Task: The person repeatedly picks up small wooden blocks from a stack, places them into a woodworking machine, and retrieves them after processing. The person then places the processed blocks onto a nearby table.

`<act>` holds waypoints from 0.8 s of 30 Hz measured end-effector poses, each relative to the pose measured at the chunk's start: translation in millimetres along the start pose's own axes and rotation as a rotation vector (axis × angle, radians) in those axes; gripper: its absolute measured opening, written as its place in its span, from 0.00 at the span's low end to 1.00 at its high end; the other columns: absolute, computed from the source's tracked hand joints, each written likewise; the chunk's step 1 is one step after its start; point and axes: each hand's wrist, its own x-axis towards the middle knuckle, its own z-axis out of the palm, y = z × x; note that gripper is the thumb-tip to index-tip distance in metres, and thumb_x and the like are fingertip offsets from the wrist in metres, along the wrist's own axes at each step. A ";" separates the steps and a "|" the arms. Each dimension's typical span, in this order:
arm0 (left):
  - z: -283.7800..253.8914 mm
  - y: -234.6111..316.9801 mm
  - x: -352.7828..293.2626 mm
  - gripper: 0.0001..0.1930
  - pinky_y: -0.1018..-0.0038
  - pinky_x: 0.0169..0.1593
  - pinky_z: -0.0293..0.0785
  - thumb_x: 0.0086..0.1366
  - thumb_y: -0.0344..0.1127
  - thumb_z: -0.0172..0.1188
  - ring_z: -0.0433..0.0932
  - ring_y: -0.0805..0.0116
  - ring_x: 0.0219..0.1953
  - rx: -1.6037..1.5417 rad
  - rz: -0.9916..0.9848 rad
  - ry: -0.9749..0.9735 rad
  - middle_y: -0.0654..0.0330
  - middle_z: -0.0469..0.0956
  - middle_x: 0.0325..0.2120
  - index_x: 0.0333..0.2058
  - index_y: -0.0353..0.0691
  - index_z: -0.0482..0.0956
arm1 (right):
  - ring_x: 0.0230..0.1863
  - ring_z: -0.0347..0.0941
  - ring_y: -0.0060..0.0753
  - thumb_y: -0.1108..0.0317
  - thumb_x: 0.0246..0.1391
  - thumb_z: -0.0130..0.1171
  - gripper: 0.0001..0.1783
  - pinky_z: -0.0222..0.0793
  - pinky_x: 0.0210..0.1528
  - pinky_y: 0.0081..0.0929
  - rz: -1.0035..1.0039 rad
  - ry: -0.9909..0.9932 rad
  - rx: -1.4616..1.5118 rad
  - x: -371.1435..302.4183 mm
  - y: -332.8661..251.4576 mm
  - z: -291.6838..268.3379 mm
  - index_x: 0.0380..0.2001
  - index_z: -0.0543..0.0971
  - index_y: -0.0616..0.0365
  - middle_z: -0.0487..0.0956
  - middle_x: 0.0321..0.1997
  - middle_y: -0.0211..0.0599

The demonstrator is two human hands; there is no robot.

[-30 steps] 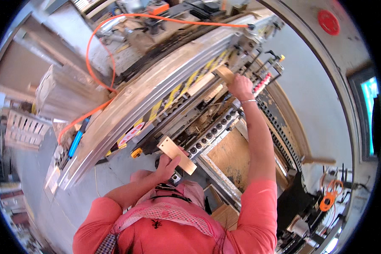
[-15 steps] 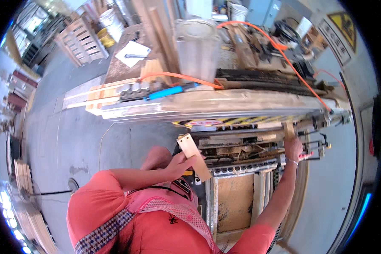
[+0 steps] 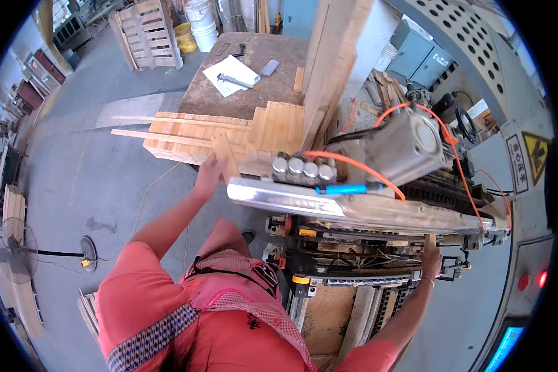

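My left hand [image 3: 211, 173] grips a short flat wooden board [image 3: 227, 156], held up at the near edge of a stack of similar wooden pieces [image 3: 278, 129]. Whether the board touches the stack I cannot tell. On the far right, my right hand [image 3: 432, 263] is closed on the near end of another wooden piece [image 3: 429, 242], whose far end runs in under the front beam [image 3: 409, 209] of a machine. The fingertips of both hands are partly hidden.
A brown table [image 3: 266, 56] carries the stack, a sheet of paper [image 3: 220, 82] and a caliper [image 3: 234, 81]. Orange air hoses [image 3: 359, 166] loop over the machine by a blue-handled tool [image 3: 341, 189]. A fan [image 3: 20, 248] stands at left; a control panel with a red light [image 3: 542, 279] is at right.
My left hand has swung forward and left with its board, from beside my body to the stack. My right hand stays at the machine. The view has turned left.
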 end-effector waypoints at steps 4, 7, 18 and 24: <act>-4.7 -3.1 103.1 0.11 0.82 0.26 0.63 0.63 0.40 0.51 0.67 0.81 0.23 0.063 -0.043 -0.139 0.68 0.71 0.24 0.37 0.39 0.74 | 0.46 0.70 0.52 0.62 0.38 0.65 0.33 0.67 0.45 0.43 0.040 0.178 -0.002 -49.7 -26.1 -2.4 0.50 0.69 0.60 0.73 0.43 0.55; 14.3 -14.1 159.5 0.11 0.81 0.23 0.63 0.60 0.34 0.53 0.66 0.80 0.20 -0.069 -0.084 -0.158 0.68 0.70 0.20 0.41 0.38 0.76 | 0.43 0.72 0.49 0.65 0.38 0.66 0.28 0.68 0.42 0.39 -0.039 0.074 0.171 -106.5 -43.5 -7.2 0.46 0.73 0.60 0.76 0.39 0.49; 44.4 -37.1 207.6 0.16 0.81 0.28 0.69 0.59 0.36 0.56 0.70 0.80 0.24 0.094 -0.120 -0.244 0.68 0.74 0.25 0.46 0.40 0.75 | 0.27 0.72 0.39 0.70 0.37 0.64 0.16 0.67 0.31 0.32 0.154 -0.117 0.433 -289.1 -88.0 -37.1 0.33 0.75 0.60 0.74 0.25 0.43; 48.3 -53.1 225.1 0.11 0.79 0.29 0.70 0.61 0.38 0.55 0.73 0.79 0.27 0.098 -0.147 -0.352 0.69 0.75 0.27 0.41 0.47 0.76 | 0.35 0.75 0.46 0.66 0.38 0.62 0.19 0.70 0.38 0.33 0.327 -0.244 0.358 -344.6 -92.8 -36.7 0.38 0.76 0.60 0.78 0.33 0.46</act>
